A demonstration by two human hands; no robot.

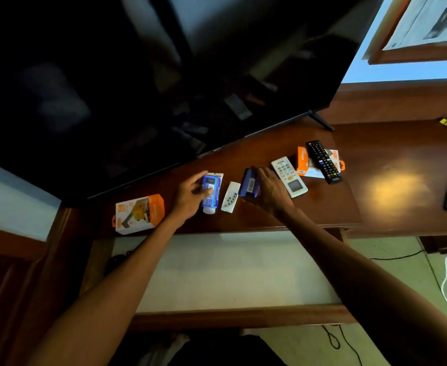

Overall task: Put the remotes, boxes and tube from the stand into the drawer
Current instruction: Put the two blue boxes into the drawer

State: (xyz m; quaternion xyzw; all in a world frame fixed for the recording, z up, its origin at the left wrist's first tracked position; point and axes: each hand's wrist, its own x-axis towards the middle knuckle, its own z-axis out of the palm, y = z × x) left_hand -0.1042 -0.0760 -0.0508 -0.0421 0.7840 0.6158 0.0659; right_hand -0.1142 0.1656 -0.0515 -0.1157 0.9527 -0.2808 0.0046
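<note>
Both hands are on the stand right now. My left hand [190,192] is laid over the blue tube [209,192] in the middle of the frame, thumb on one side and fingers curling round the other, but I can't tell if I've actually got it clamped yet. My right hand [266,190] is closed round the little dark blue box [248,183] just right of that, and it looks tipped up on edge.

Best way to do this bit, I reckon: get a proper pinch across the tube's body instead of its slippery cap end, lift both straight up so I don't knock the small white remote [231,197] sitting between my hands, then bring them down toward me into the open drawer [230,270] at lower centre, which has a pale bottom with nothing in it so far.

Still to go: the big white remote [289,177], the black remote [323,161] lying across an orange and white box [303,161] at centre right, and another orange box [138,213] at left.

The stand [389,186] is glossy dark wood with a lamp glare. A huge dark TV [138,75] fills the upper left, and cables trail on the pale floor at lower right.
</note>
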